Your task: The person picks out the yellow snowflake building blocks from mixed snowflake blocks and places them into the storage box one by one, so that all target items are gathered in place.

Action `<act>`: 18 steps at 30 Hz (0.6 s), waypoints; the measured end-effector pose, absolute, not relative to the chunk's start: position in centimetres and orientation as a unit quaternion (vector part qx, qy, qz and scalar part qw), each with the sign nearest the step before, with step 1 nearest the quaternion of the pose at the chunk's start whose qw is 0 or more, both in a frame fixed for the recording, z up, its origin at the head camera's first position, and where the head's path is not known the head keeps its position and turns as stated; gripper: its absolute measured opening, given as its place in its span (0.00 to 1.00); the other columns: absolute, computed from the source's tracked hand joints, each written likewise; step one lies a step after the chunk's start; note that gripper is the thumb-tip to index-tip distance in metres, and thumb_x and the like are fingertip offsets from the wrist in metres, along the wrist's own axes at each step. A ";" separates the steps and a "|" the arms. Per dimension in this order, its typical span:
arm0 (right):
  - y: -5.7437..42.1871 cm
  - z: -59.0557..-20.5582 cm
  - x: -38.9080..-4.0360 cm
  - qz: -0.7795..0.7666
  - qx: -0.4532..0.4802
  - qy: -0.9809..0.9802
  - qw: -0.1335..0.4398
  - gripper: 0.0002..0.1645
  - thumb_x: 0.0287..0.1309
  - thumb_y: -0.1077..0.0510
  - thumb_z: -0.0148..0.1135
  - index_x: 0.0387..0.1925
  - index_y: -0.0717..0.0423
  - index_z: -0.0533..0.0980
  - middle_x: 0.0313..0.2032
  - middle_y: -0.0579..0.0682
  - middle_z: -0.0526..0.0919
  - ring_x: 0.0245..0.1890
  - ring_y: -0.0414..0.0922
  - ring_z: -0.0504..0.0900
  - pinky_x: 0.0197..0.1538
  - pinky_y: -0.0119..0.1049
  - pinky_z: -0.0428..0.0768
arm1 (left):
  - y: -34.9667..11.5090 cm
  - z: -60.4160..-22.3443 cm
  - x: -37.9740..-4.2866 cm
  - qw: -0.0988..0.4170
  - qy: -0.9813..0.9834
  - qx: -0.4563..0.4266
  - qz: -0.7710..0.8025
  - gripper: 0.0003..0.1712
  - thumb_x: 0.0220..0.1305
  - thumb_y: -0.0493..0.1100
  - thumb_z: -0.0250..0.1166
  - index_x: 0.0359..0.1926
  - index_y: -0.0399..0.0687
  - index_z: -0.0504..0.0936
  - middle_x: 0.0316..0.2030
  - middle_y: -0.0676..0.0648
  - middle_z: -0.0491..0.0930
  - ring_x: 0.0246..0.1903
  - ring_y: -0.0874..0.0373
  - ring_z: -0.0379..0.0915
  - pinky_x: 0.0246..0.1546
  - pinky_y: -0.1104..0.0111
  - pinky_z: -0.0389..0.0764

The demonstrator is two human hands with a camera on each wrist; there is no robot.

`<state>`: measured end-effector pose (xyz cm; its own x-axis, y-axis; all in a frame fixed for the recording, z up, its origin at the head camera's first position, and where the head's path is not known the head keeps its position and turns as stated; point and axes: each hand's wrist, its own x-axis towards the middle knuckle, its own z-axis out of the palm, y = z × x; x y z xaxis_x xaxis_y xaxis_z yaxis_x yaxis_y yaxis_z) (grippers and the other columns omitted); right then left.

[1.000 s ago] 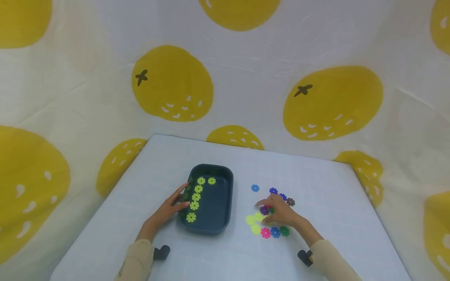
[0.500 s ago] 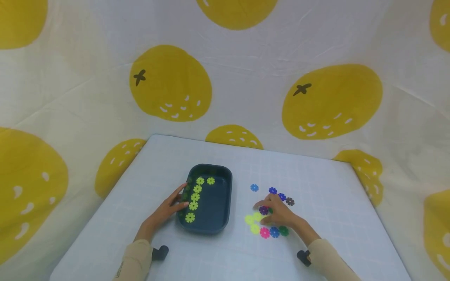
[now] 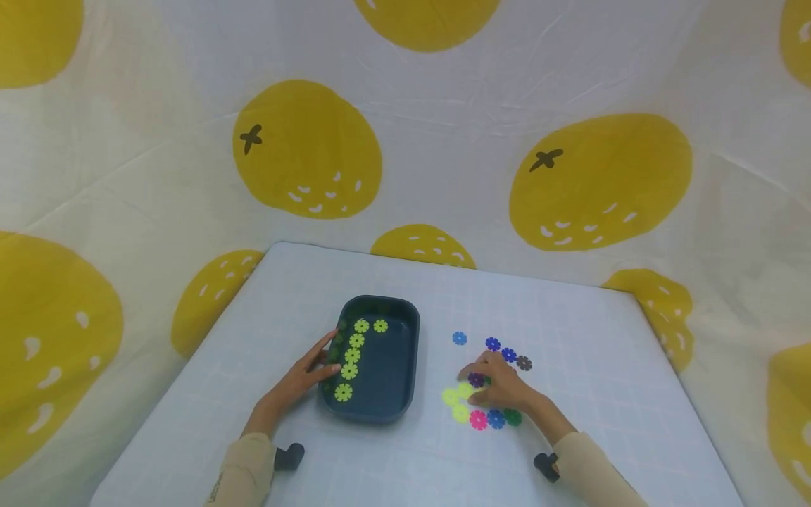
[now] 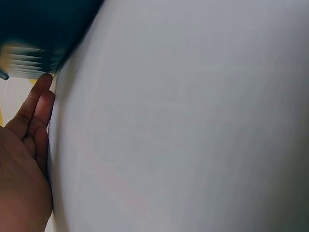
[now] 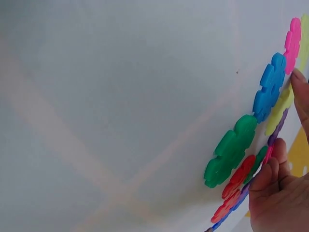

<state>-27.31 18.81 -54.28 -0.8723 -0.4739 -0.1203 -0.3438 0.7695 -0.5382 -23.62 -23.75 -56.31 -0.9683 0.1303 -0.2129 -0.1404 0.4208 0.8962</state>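
My left hand [image 3: 307, 370] is at the left side of a dark blue rectangular tray [image 3: 415, 359], thumb over the rim and the other fingers against its outer side. Inside, several yellow-green snowflake discs [image 3: 352, 355] form a column, with one more disc [image 3: 381, 326] to its right. Over a loose group of coloured discs sits my right hand [image 3: 503, 384], fingers bent, thumb and index apart. A purple disc [image 3: 476, 380] and yellow discs [image 3: 460, 412] lie by its fingertips. The right wrist view has the fingers beside a pink disc [image 5: 269, 153]; the palm hides some discs.
Near the right hand lie a light blue disc [image 3: 459, 339], dark blue discs [image 3: 493, 343], a brown disc [image 3: 524, 363], a bright pink disc [image 3: 478, 420], a blue disc [image 3: 496, 419] and a green disc [image 3: 512, 417]. A white cloth [image 3: 405, 472] covers the table.
The right hand's fingers have shifted slightly among the discs, covering the pink one that showed beside the purple disc. The left hand and tray stay put.
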 end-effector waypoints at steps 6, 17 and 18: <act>18.9 -54.3 -27.4 -0.275 -0.237 0.924 0.119 0.18 0.49 0.56 0.76 0.44 0.41 0.85 0.39 0.43 0.72 0.44 0.42 0.68 0.47 0.39 0.75 | -23.8 -56.4 -23.7 0.125 0.833 -0.002 0.539 0.42 0.67 0.57 0.63 0.76 0.79 0.51 0.74 0.41 0.59 0.70 0.41 0.56 0.71 0.37 0.50; 18.6 -54.0 -26.8 -0.271 -0.235 0.926 0.116 0.18 0.47 0.58 0.77 0.42 0.42 0.83 0.40 0.42 0.76 0.48 0.43 0.72 0.52 0.46 0.78 | -23.6 -56.3 -23.6 0.122 0.835 -0.005 0.537 0.43 0.67 0.56 0.63 0.76 0.77 0.51 0.74 0.40 0.58 0.69 0.42 0.57 0.72 0.39 0.49; 18.5 -54.0 -26.7 -0.270 -0.236 0.926 0.115 0.18 0.47 0.58 0.77 0.42 0.42 0.83 0.40 0.41 0.77 0.48 0.43 0.72 0.53 0.47 0.79 | -23.6 -56.4 -23.6 0.121 0.835 -0.006 0.537 0.43 0.67 0.56 0.63 0.76 0.77 0.51 0.74 0.40 0.58 0.69 0.42 0.57 0.72 0.38 0.49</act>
<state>-26.71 18.48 -53.99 -0.8621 -0.4995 -0.0848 -0.3759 0.7428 -0.5540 -23.65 -23.63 -56.36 -0.9705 0.1206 -0.2087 -0.1399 0.4232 0.8952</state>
